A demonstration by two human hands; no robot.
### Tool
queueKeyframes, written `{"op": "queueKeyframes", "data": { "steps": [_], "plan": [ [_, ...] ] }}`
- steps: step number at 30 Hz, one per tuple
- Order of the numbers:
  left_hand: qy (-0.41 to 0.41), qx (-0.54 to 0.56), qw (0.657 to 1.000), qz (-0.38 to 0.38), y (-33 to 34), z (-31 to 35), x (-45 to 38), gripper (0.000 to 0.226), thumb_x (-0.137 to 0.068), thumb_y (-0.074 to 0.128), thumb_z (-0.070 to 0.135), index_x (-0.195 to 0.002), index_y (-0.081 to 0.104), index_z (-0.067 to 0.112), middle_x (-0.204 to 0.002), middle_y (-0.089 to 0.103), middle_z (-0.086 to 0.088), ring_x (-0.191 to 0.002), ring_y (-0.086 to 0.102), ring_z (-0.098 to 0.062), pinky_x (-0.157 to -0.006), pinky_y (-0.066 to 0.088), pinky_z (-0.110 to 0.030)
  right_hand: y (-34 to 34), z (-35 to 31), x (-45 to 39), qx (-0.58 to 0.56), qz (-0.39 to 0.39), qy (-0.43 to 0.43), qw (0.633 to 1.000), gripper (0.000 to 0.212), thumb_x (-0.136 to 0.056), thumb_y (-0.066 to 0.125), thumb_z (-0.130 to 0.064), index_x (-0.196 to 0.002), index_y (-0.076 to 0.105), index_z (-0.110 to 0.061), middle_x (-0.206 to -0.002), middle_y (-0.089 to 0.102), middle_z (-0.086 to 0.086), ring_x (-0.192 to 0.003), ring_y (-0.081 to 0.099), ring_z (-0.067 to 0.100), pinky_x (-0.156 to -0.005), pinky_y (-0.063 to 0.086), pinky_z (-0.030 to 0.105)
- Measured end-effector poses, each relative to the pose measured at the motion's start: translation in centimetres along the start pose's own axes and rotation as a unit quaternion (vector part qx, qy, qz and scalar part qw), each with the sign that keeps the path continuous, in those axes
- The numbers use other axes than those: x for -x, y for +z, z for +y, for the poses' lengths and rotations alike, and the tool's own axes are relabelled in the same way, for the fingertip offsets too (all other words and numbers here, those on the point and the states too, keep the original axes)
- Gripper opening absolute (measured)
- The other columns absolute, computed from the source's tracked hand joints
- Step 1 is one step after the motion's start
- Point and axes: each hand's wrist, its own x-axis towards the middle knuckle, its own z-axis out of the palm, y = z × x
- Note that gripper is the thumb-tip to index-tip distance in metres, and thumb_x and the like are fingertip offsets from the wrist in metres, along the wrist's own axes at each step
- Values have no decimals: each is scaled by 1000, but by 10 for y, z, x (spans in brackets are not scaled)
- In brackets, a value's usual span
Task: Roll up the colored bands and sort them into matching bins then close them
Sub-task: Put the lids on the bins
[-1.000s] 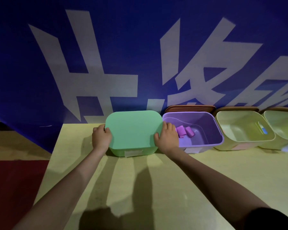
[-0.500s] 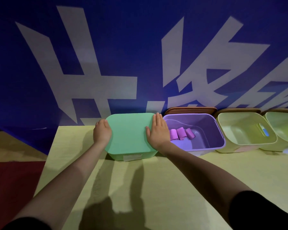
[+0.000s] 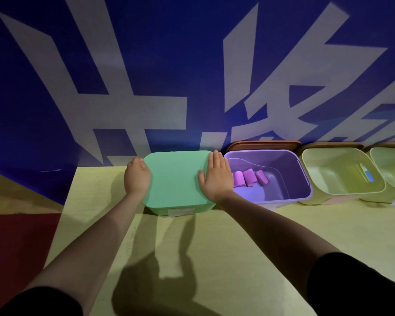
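The green lid (image 3: 176,179) sits on the green bin (image 3: 183,208) at the worktop's (image 3: 237,258) far edge. The right hand (image 3: 216,179) presses flat on it, fingers straight; the left hand (image 3: 137,176) curls over its left edge. Rolled purple bands (image 3: 249,177) lie in the open purple bin (image 3: 303,179).

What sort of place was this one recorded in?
Probably a staged indoor recording or demo setup, not a home: a big blue banner with white characters hangs behind a plain table, and a row of coloured bins, the green bin among them, stands against it.
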Motion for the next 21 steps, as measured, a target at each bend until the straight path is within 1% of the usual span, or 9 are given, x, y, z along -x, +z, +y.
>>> {"op": "queueKeyframes", "data": {
  "steps": [2,4,5,8,10,12,16,19,21],
  "plan": [
    [36,-19,999,32,-3,3,6,24,-100,38,18,-106,56,3,-107,57,-15,-92,54,-26,-73,45,-34,0,1,0,-11,2,-2,1000,67,-100,22,-43,-152,5,-3,-160,5,14,-148,2,27,-122,2,37],
    [111,-42,991,58,-7,5,13,19,-94,49,13,-110,57,6,-110,54,-13,-103,50,-28,-81,45,-37,-1,1,1,-30,9,-1,1000,64,-101,23,-39,-152,7,-4,-160,7,13,-148,4,26,-121,2,36],
    [156,-55,984,62,-8,6,16,20,-91,54,12,-110,59,7,-109,54,-12,-105,49,-28,-84,44,-39,-1,2,1,-40,13,0,999,63,-102,24,-38,-152,9,-4,-160,8,13,-148,5,26,-121,1,35],
    [274,-103,955,34,-7,7,20,19,-87,60,16,-105,64,11,-105,58,-6,-102,51,-26,-91,40,-40,-1,4,3,-46,31,-3,998,60,-102,26,-37,-151,14,-4,-160,12,14,-148,7,26,-120,1,34],
    [313,-127,941,-4,-7,8,21,20,-89,60,21,-107,65,13,-105,60,-2,-103,51,-23,-93,40,-39,-1,3,4,-31,42,-14,999,58,-102,27,-36,-150,19,-4,-158,18,13,-148,10,25,-120,2,35],
    [320,-130,938,-20,-7,9,22,21,-91,59,24,-108,67,15,-106,60,0,-104,49,-21,-91,42,-38,-3,1,4,-39,52,-24,998,55,-102,30,-33,-148,25,-4,-155,26,11,-146,17,24,-120,7,35],
    [284,-143,947,-35,-7,15,30,27,-90,59,26,-113,66,13,-110,58,-2,-108,48,-23,-91,43,-39,-13,9,9,-88,71,-50,992,43,-98,42,-27,-137,44,-10,-141,45,8,-131,38,23,-111,25,34],
    [230,-162,958,-52,-4,22,39,34,-90,60,28,-120,63,12,-117,55,-7,-114,45,-27,-97,39,-41,-22,30,24,-99,65,-93,989,35,-94,48,-24,-125,59,-12,-124,57,9,-116,49,26,-105,30,36],
    [189,-148,970,-39,-1,32,46,32,-88,64,29,-116,65,13,-118,55,-8,-117,44,-29,-100,35,-41,-27,53,36,-145,93,-92,981,32,-91,52,-22,-118,65,-11,-115,63,10,-109,54,29,-99,36,36]
  ]
}}
